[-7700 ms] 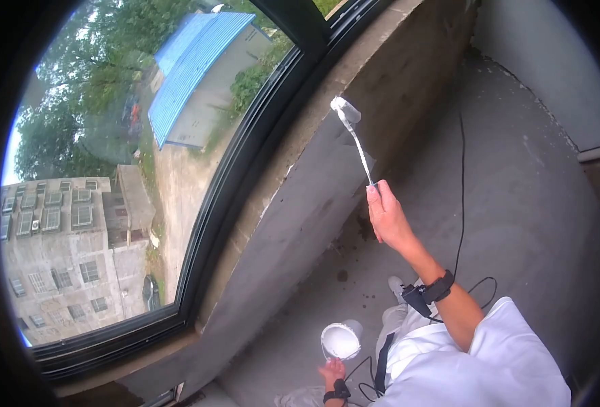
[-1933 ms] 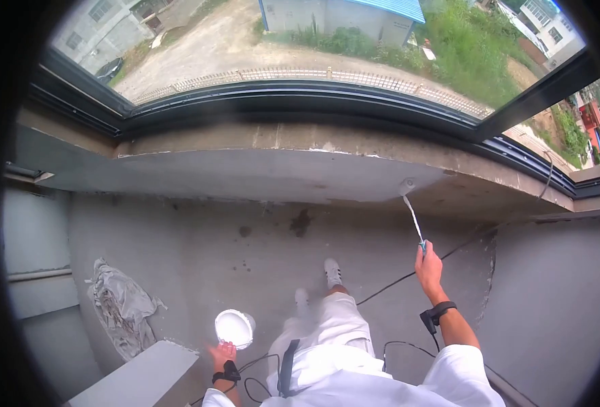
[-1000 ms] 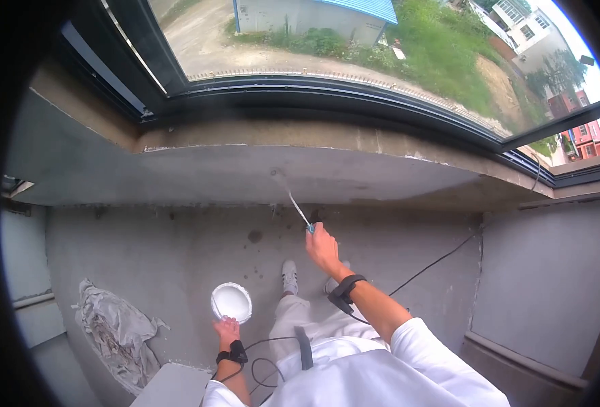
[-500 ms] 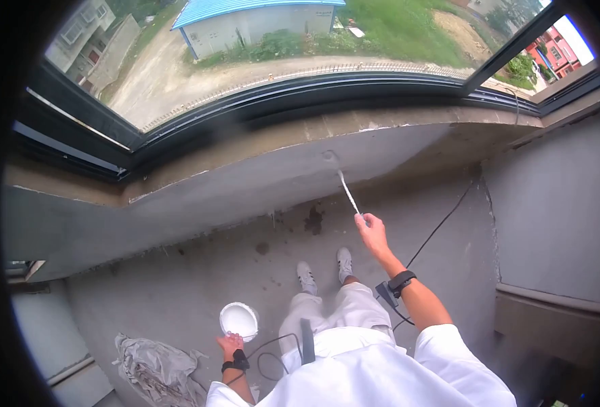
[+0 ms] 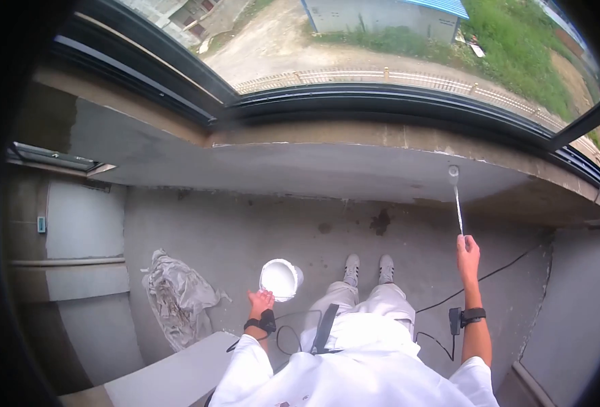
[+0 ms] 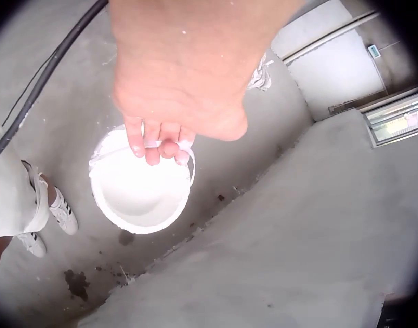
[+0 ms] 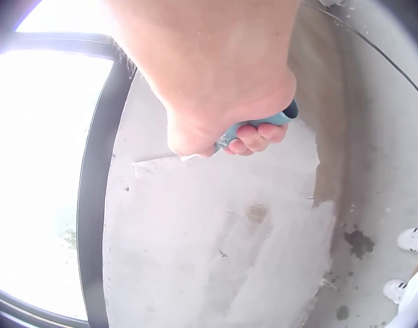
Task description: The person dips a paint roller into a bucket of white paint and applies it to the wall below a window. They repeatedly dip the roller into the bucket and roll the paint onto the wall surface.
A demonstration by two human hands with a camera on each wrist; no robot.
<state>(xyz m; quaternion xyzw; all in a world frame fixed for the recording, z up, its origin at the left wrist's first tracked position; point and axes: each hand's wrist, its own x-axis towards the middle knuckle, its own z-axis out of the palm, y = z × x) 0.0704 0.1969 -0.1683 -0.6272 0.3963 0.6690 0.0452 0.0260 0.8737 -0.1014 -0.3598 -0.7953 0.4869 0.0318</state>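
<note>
The right hand (image 5: 469, 261) grips the paint roller (image 5: 458, 203), its head against the low wall (image 5: 354, 169) just under the window ledge. In the right wrist view the right hand (image 7: 229, 116) has its fingers curled round the blue handle (image 7: 285, 117); the roller head is not distinguishable there. At the left, the left hand (image 5: 261, 302) holds the white bucket (image 5: 294, 278) at its rim. The left wrist view shows the fingers of the left hand (image 6: 175, 116) hooked on the handle of the bucket (image 6: 140, 222), which has white paint inside.
A crumpled sheet (image 5: 178, 298) lies on the floor left of the bucket. Black cable (image 5: 493, 273) runs across the floor at the right. The window frame (image 5: 381, 95) spans the top, and a pale ledge (image 5: 171, 373) juts in at lower left.
The roller, against the wall's middle a second ago, is now farther right along it, with the right arm more outstretched. The left hand still holds the bucket. The head view has shifted.
</note>
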